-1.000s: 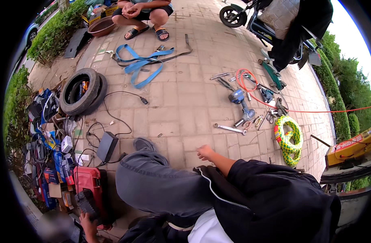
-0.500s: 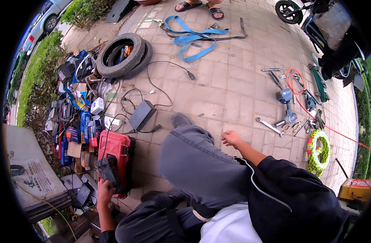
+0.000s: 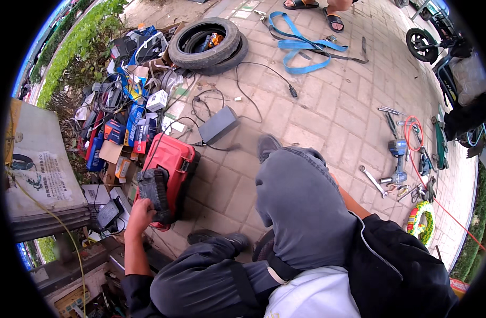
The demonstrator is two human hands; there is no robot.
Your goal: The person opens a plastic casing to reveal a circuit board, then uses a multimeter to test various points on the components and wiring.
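Note:
My left hand (image 3: 142, 213) grips the near edge of a black, ribbed, box-shaped device (image 3: 154, 192), its fingertips curled against it. The device rests on the front side of a red plastic toolbox (image 3: 174, 159) with dark latches, and a cable runs up from it. My right hand is hidden behind my raised grey-trousered knee (image 3: 306, 196); only part of the right forearm (image 3: 351, 200) shows. Beyond the toolbox, a dark grey power adapter (image 3: 219, 125) lies on the paving with its cords spread about.
A pile of boxes and cables (image 3: 118, 127) lies left, near stacked tyres (image 3: 206, 45). A blue strap (image 3: 306, 45) lies ahead, by a person's sandalled feet (image 3: 333, 18). To the right are a cordless impact wrench (image 3: 397, 159), a combination wrench (image 3: 374, 182) and a yellow-green coil (image 3: 423, 222).
The view has swung left, so the scene sits further right. My right hand has passed out of sight behind the knee. My left hand stays at the black device.

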